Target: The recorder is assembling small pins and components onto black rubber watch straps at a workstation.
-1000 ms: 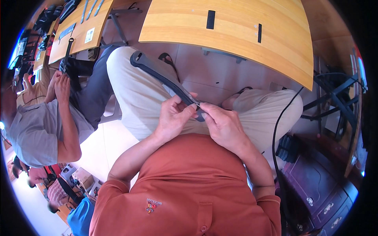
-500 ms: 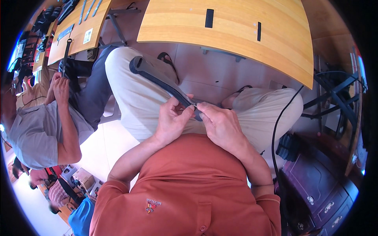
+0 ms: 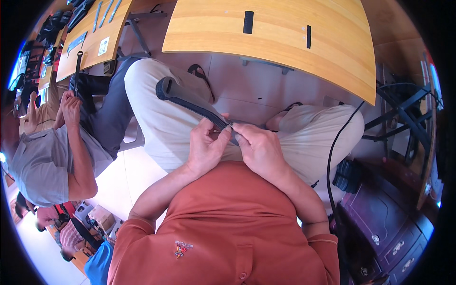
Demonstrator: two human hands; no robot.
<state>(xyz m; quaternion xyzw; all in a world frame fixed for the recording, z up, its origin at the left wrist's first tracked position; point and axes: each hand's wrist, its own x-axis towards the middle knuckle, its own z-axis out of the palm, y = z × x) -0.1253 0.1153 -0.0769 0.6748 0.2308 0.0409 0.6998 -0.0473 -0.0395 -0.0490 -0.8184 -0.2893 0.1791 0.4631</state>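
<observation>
A black strap [image 3: 191, 101] with a rounded, slotted end slants up and left over my left thigh. My left hand [image 3: 206, 148] is closed round its lower part, thumb and fingers pinching it. Close against those fingertips, my right hand [image 3: 260, 146] pinches at the same spot on the strap. A tiny light-coloured bit shows between the fingertips, too small to make out. What the right fingers cover of the strap is hidden.
A wooden table [image 3: 280, 42] stands ahead, bearing a wide black strip [image 3: 248, 22] and a narrow black strip [image 3: 308, 37]. At left a seated co-worker [image 3: 40, 156] holds a similar strap [image 3: 78, 66]. A black cable [image 3: 331, 161] hangs at right, near a dark purple cabinet [image 3: 380, 213].
My right hand has shifted slightly left and its fingertips have moved a little. Both hands keep their pinch on the strap. The whole view has moved slightly.
</observation>
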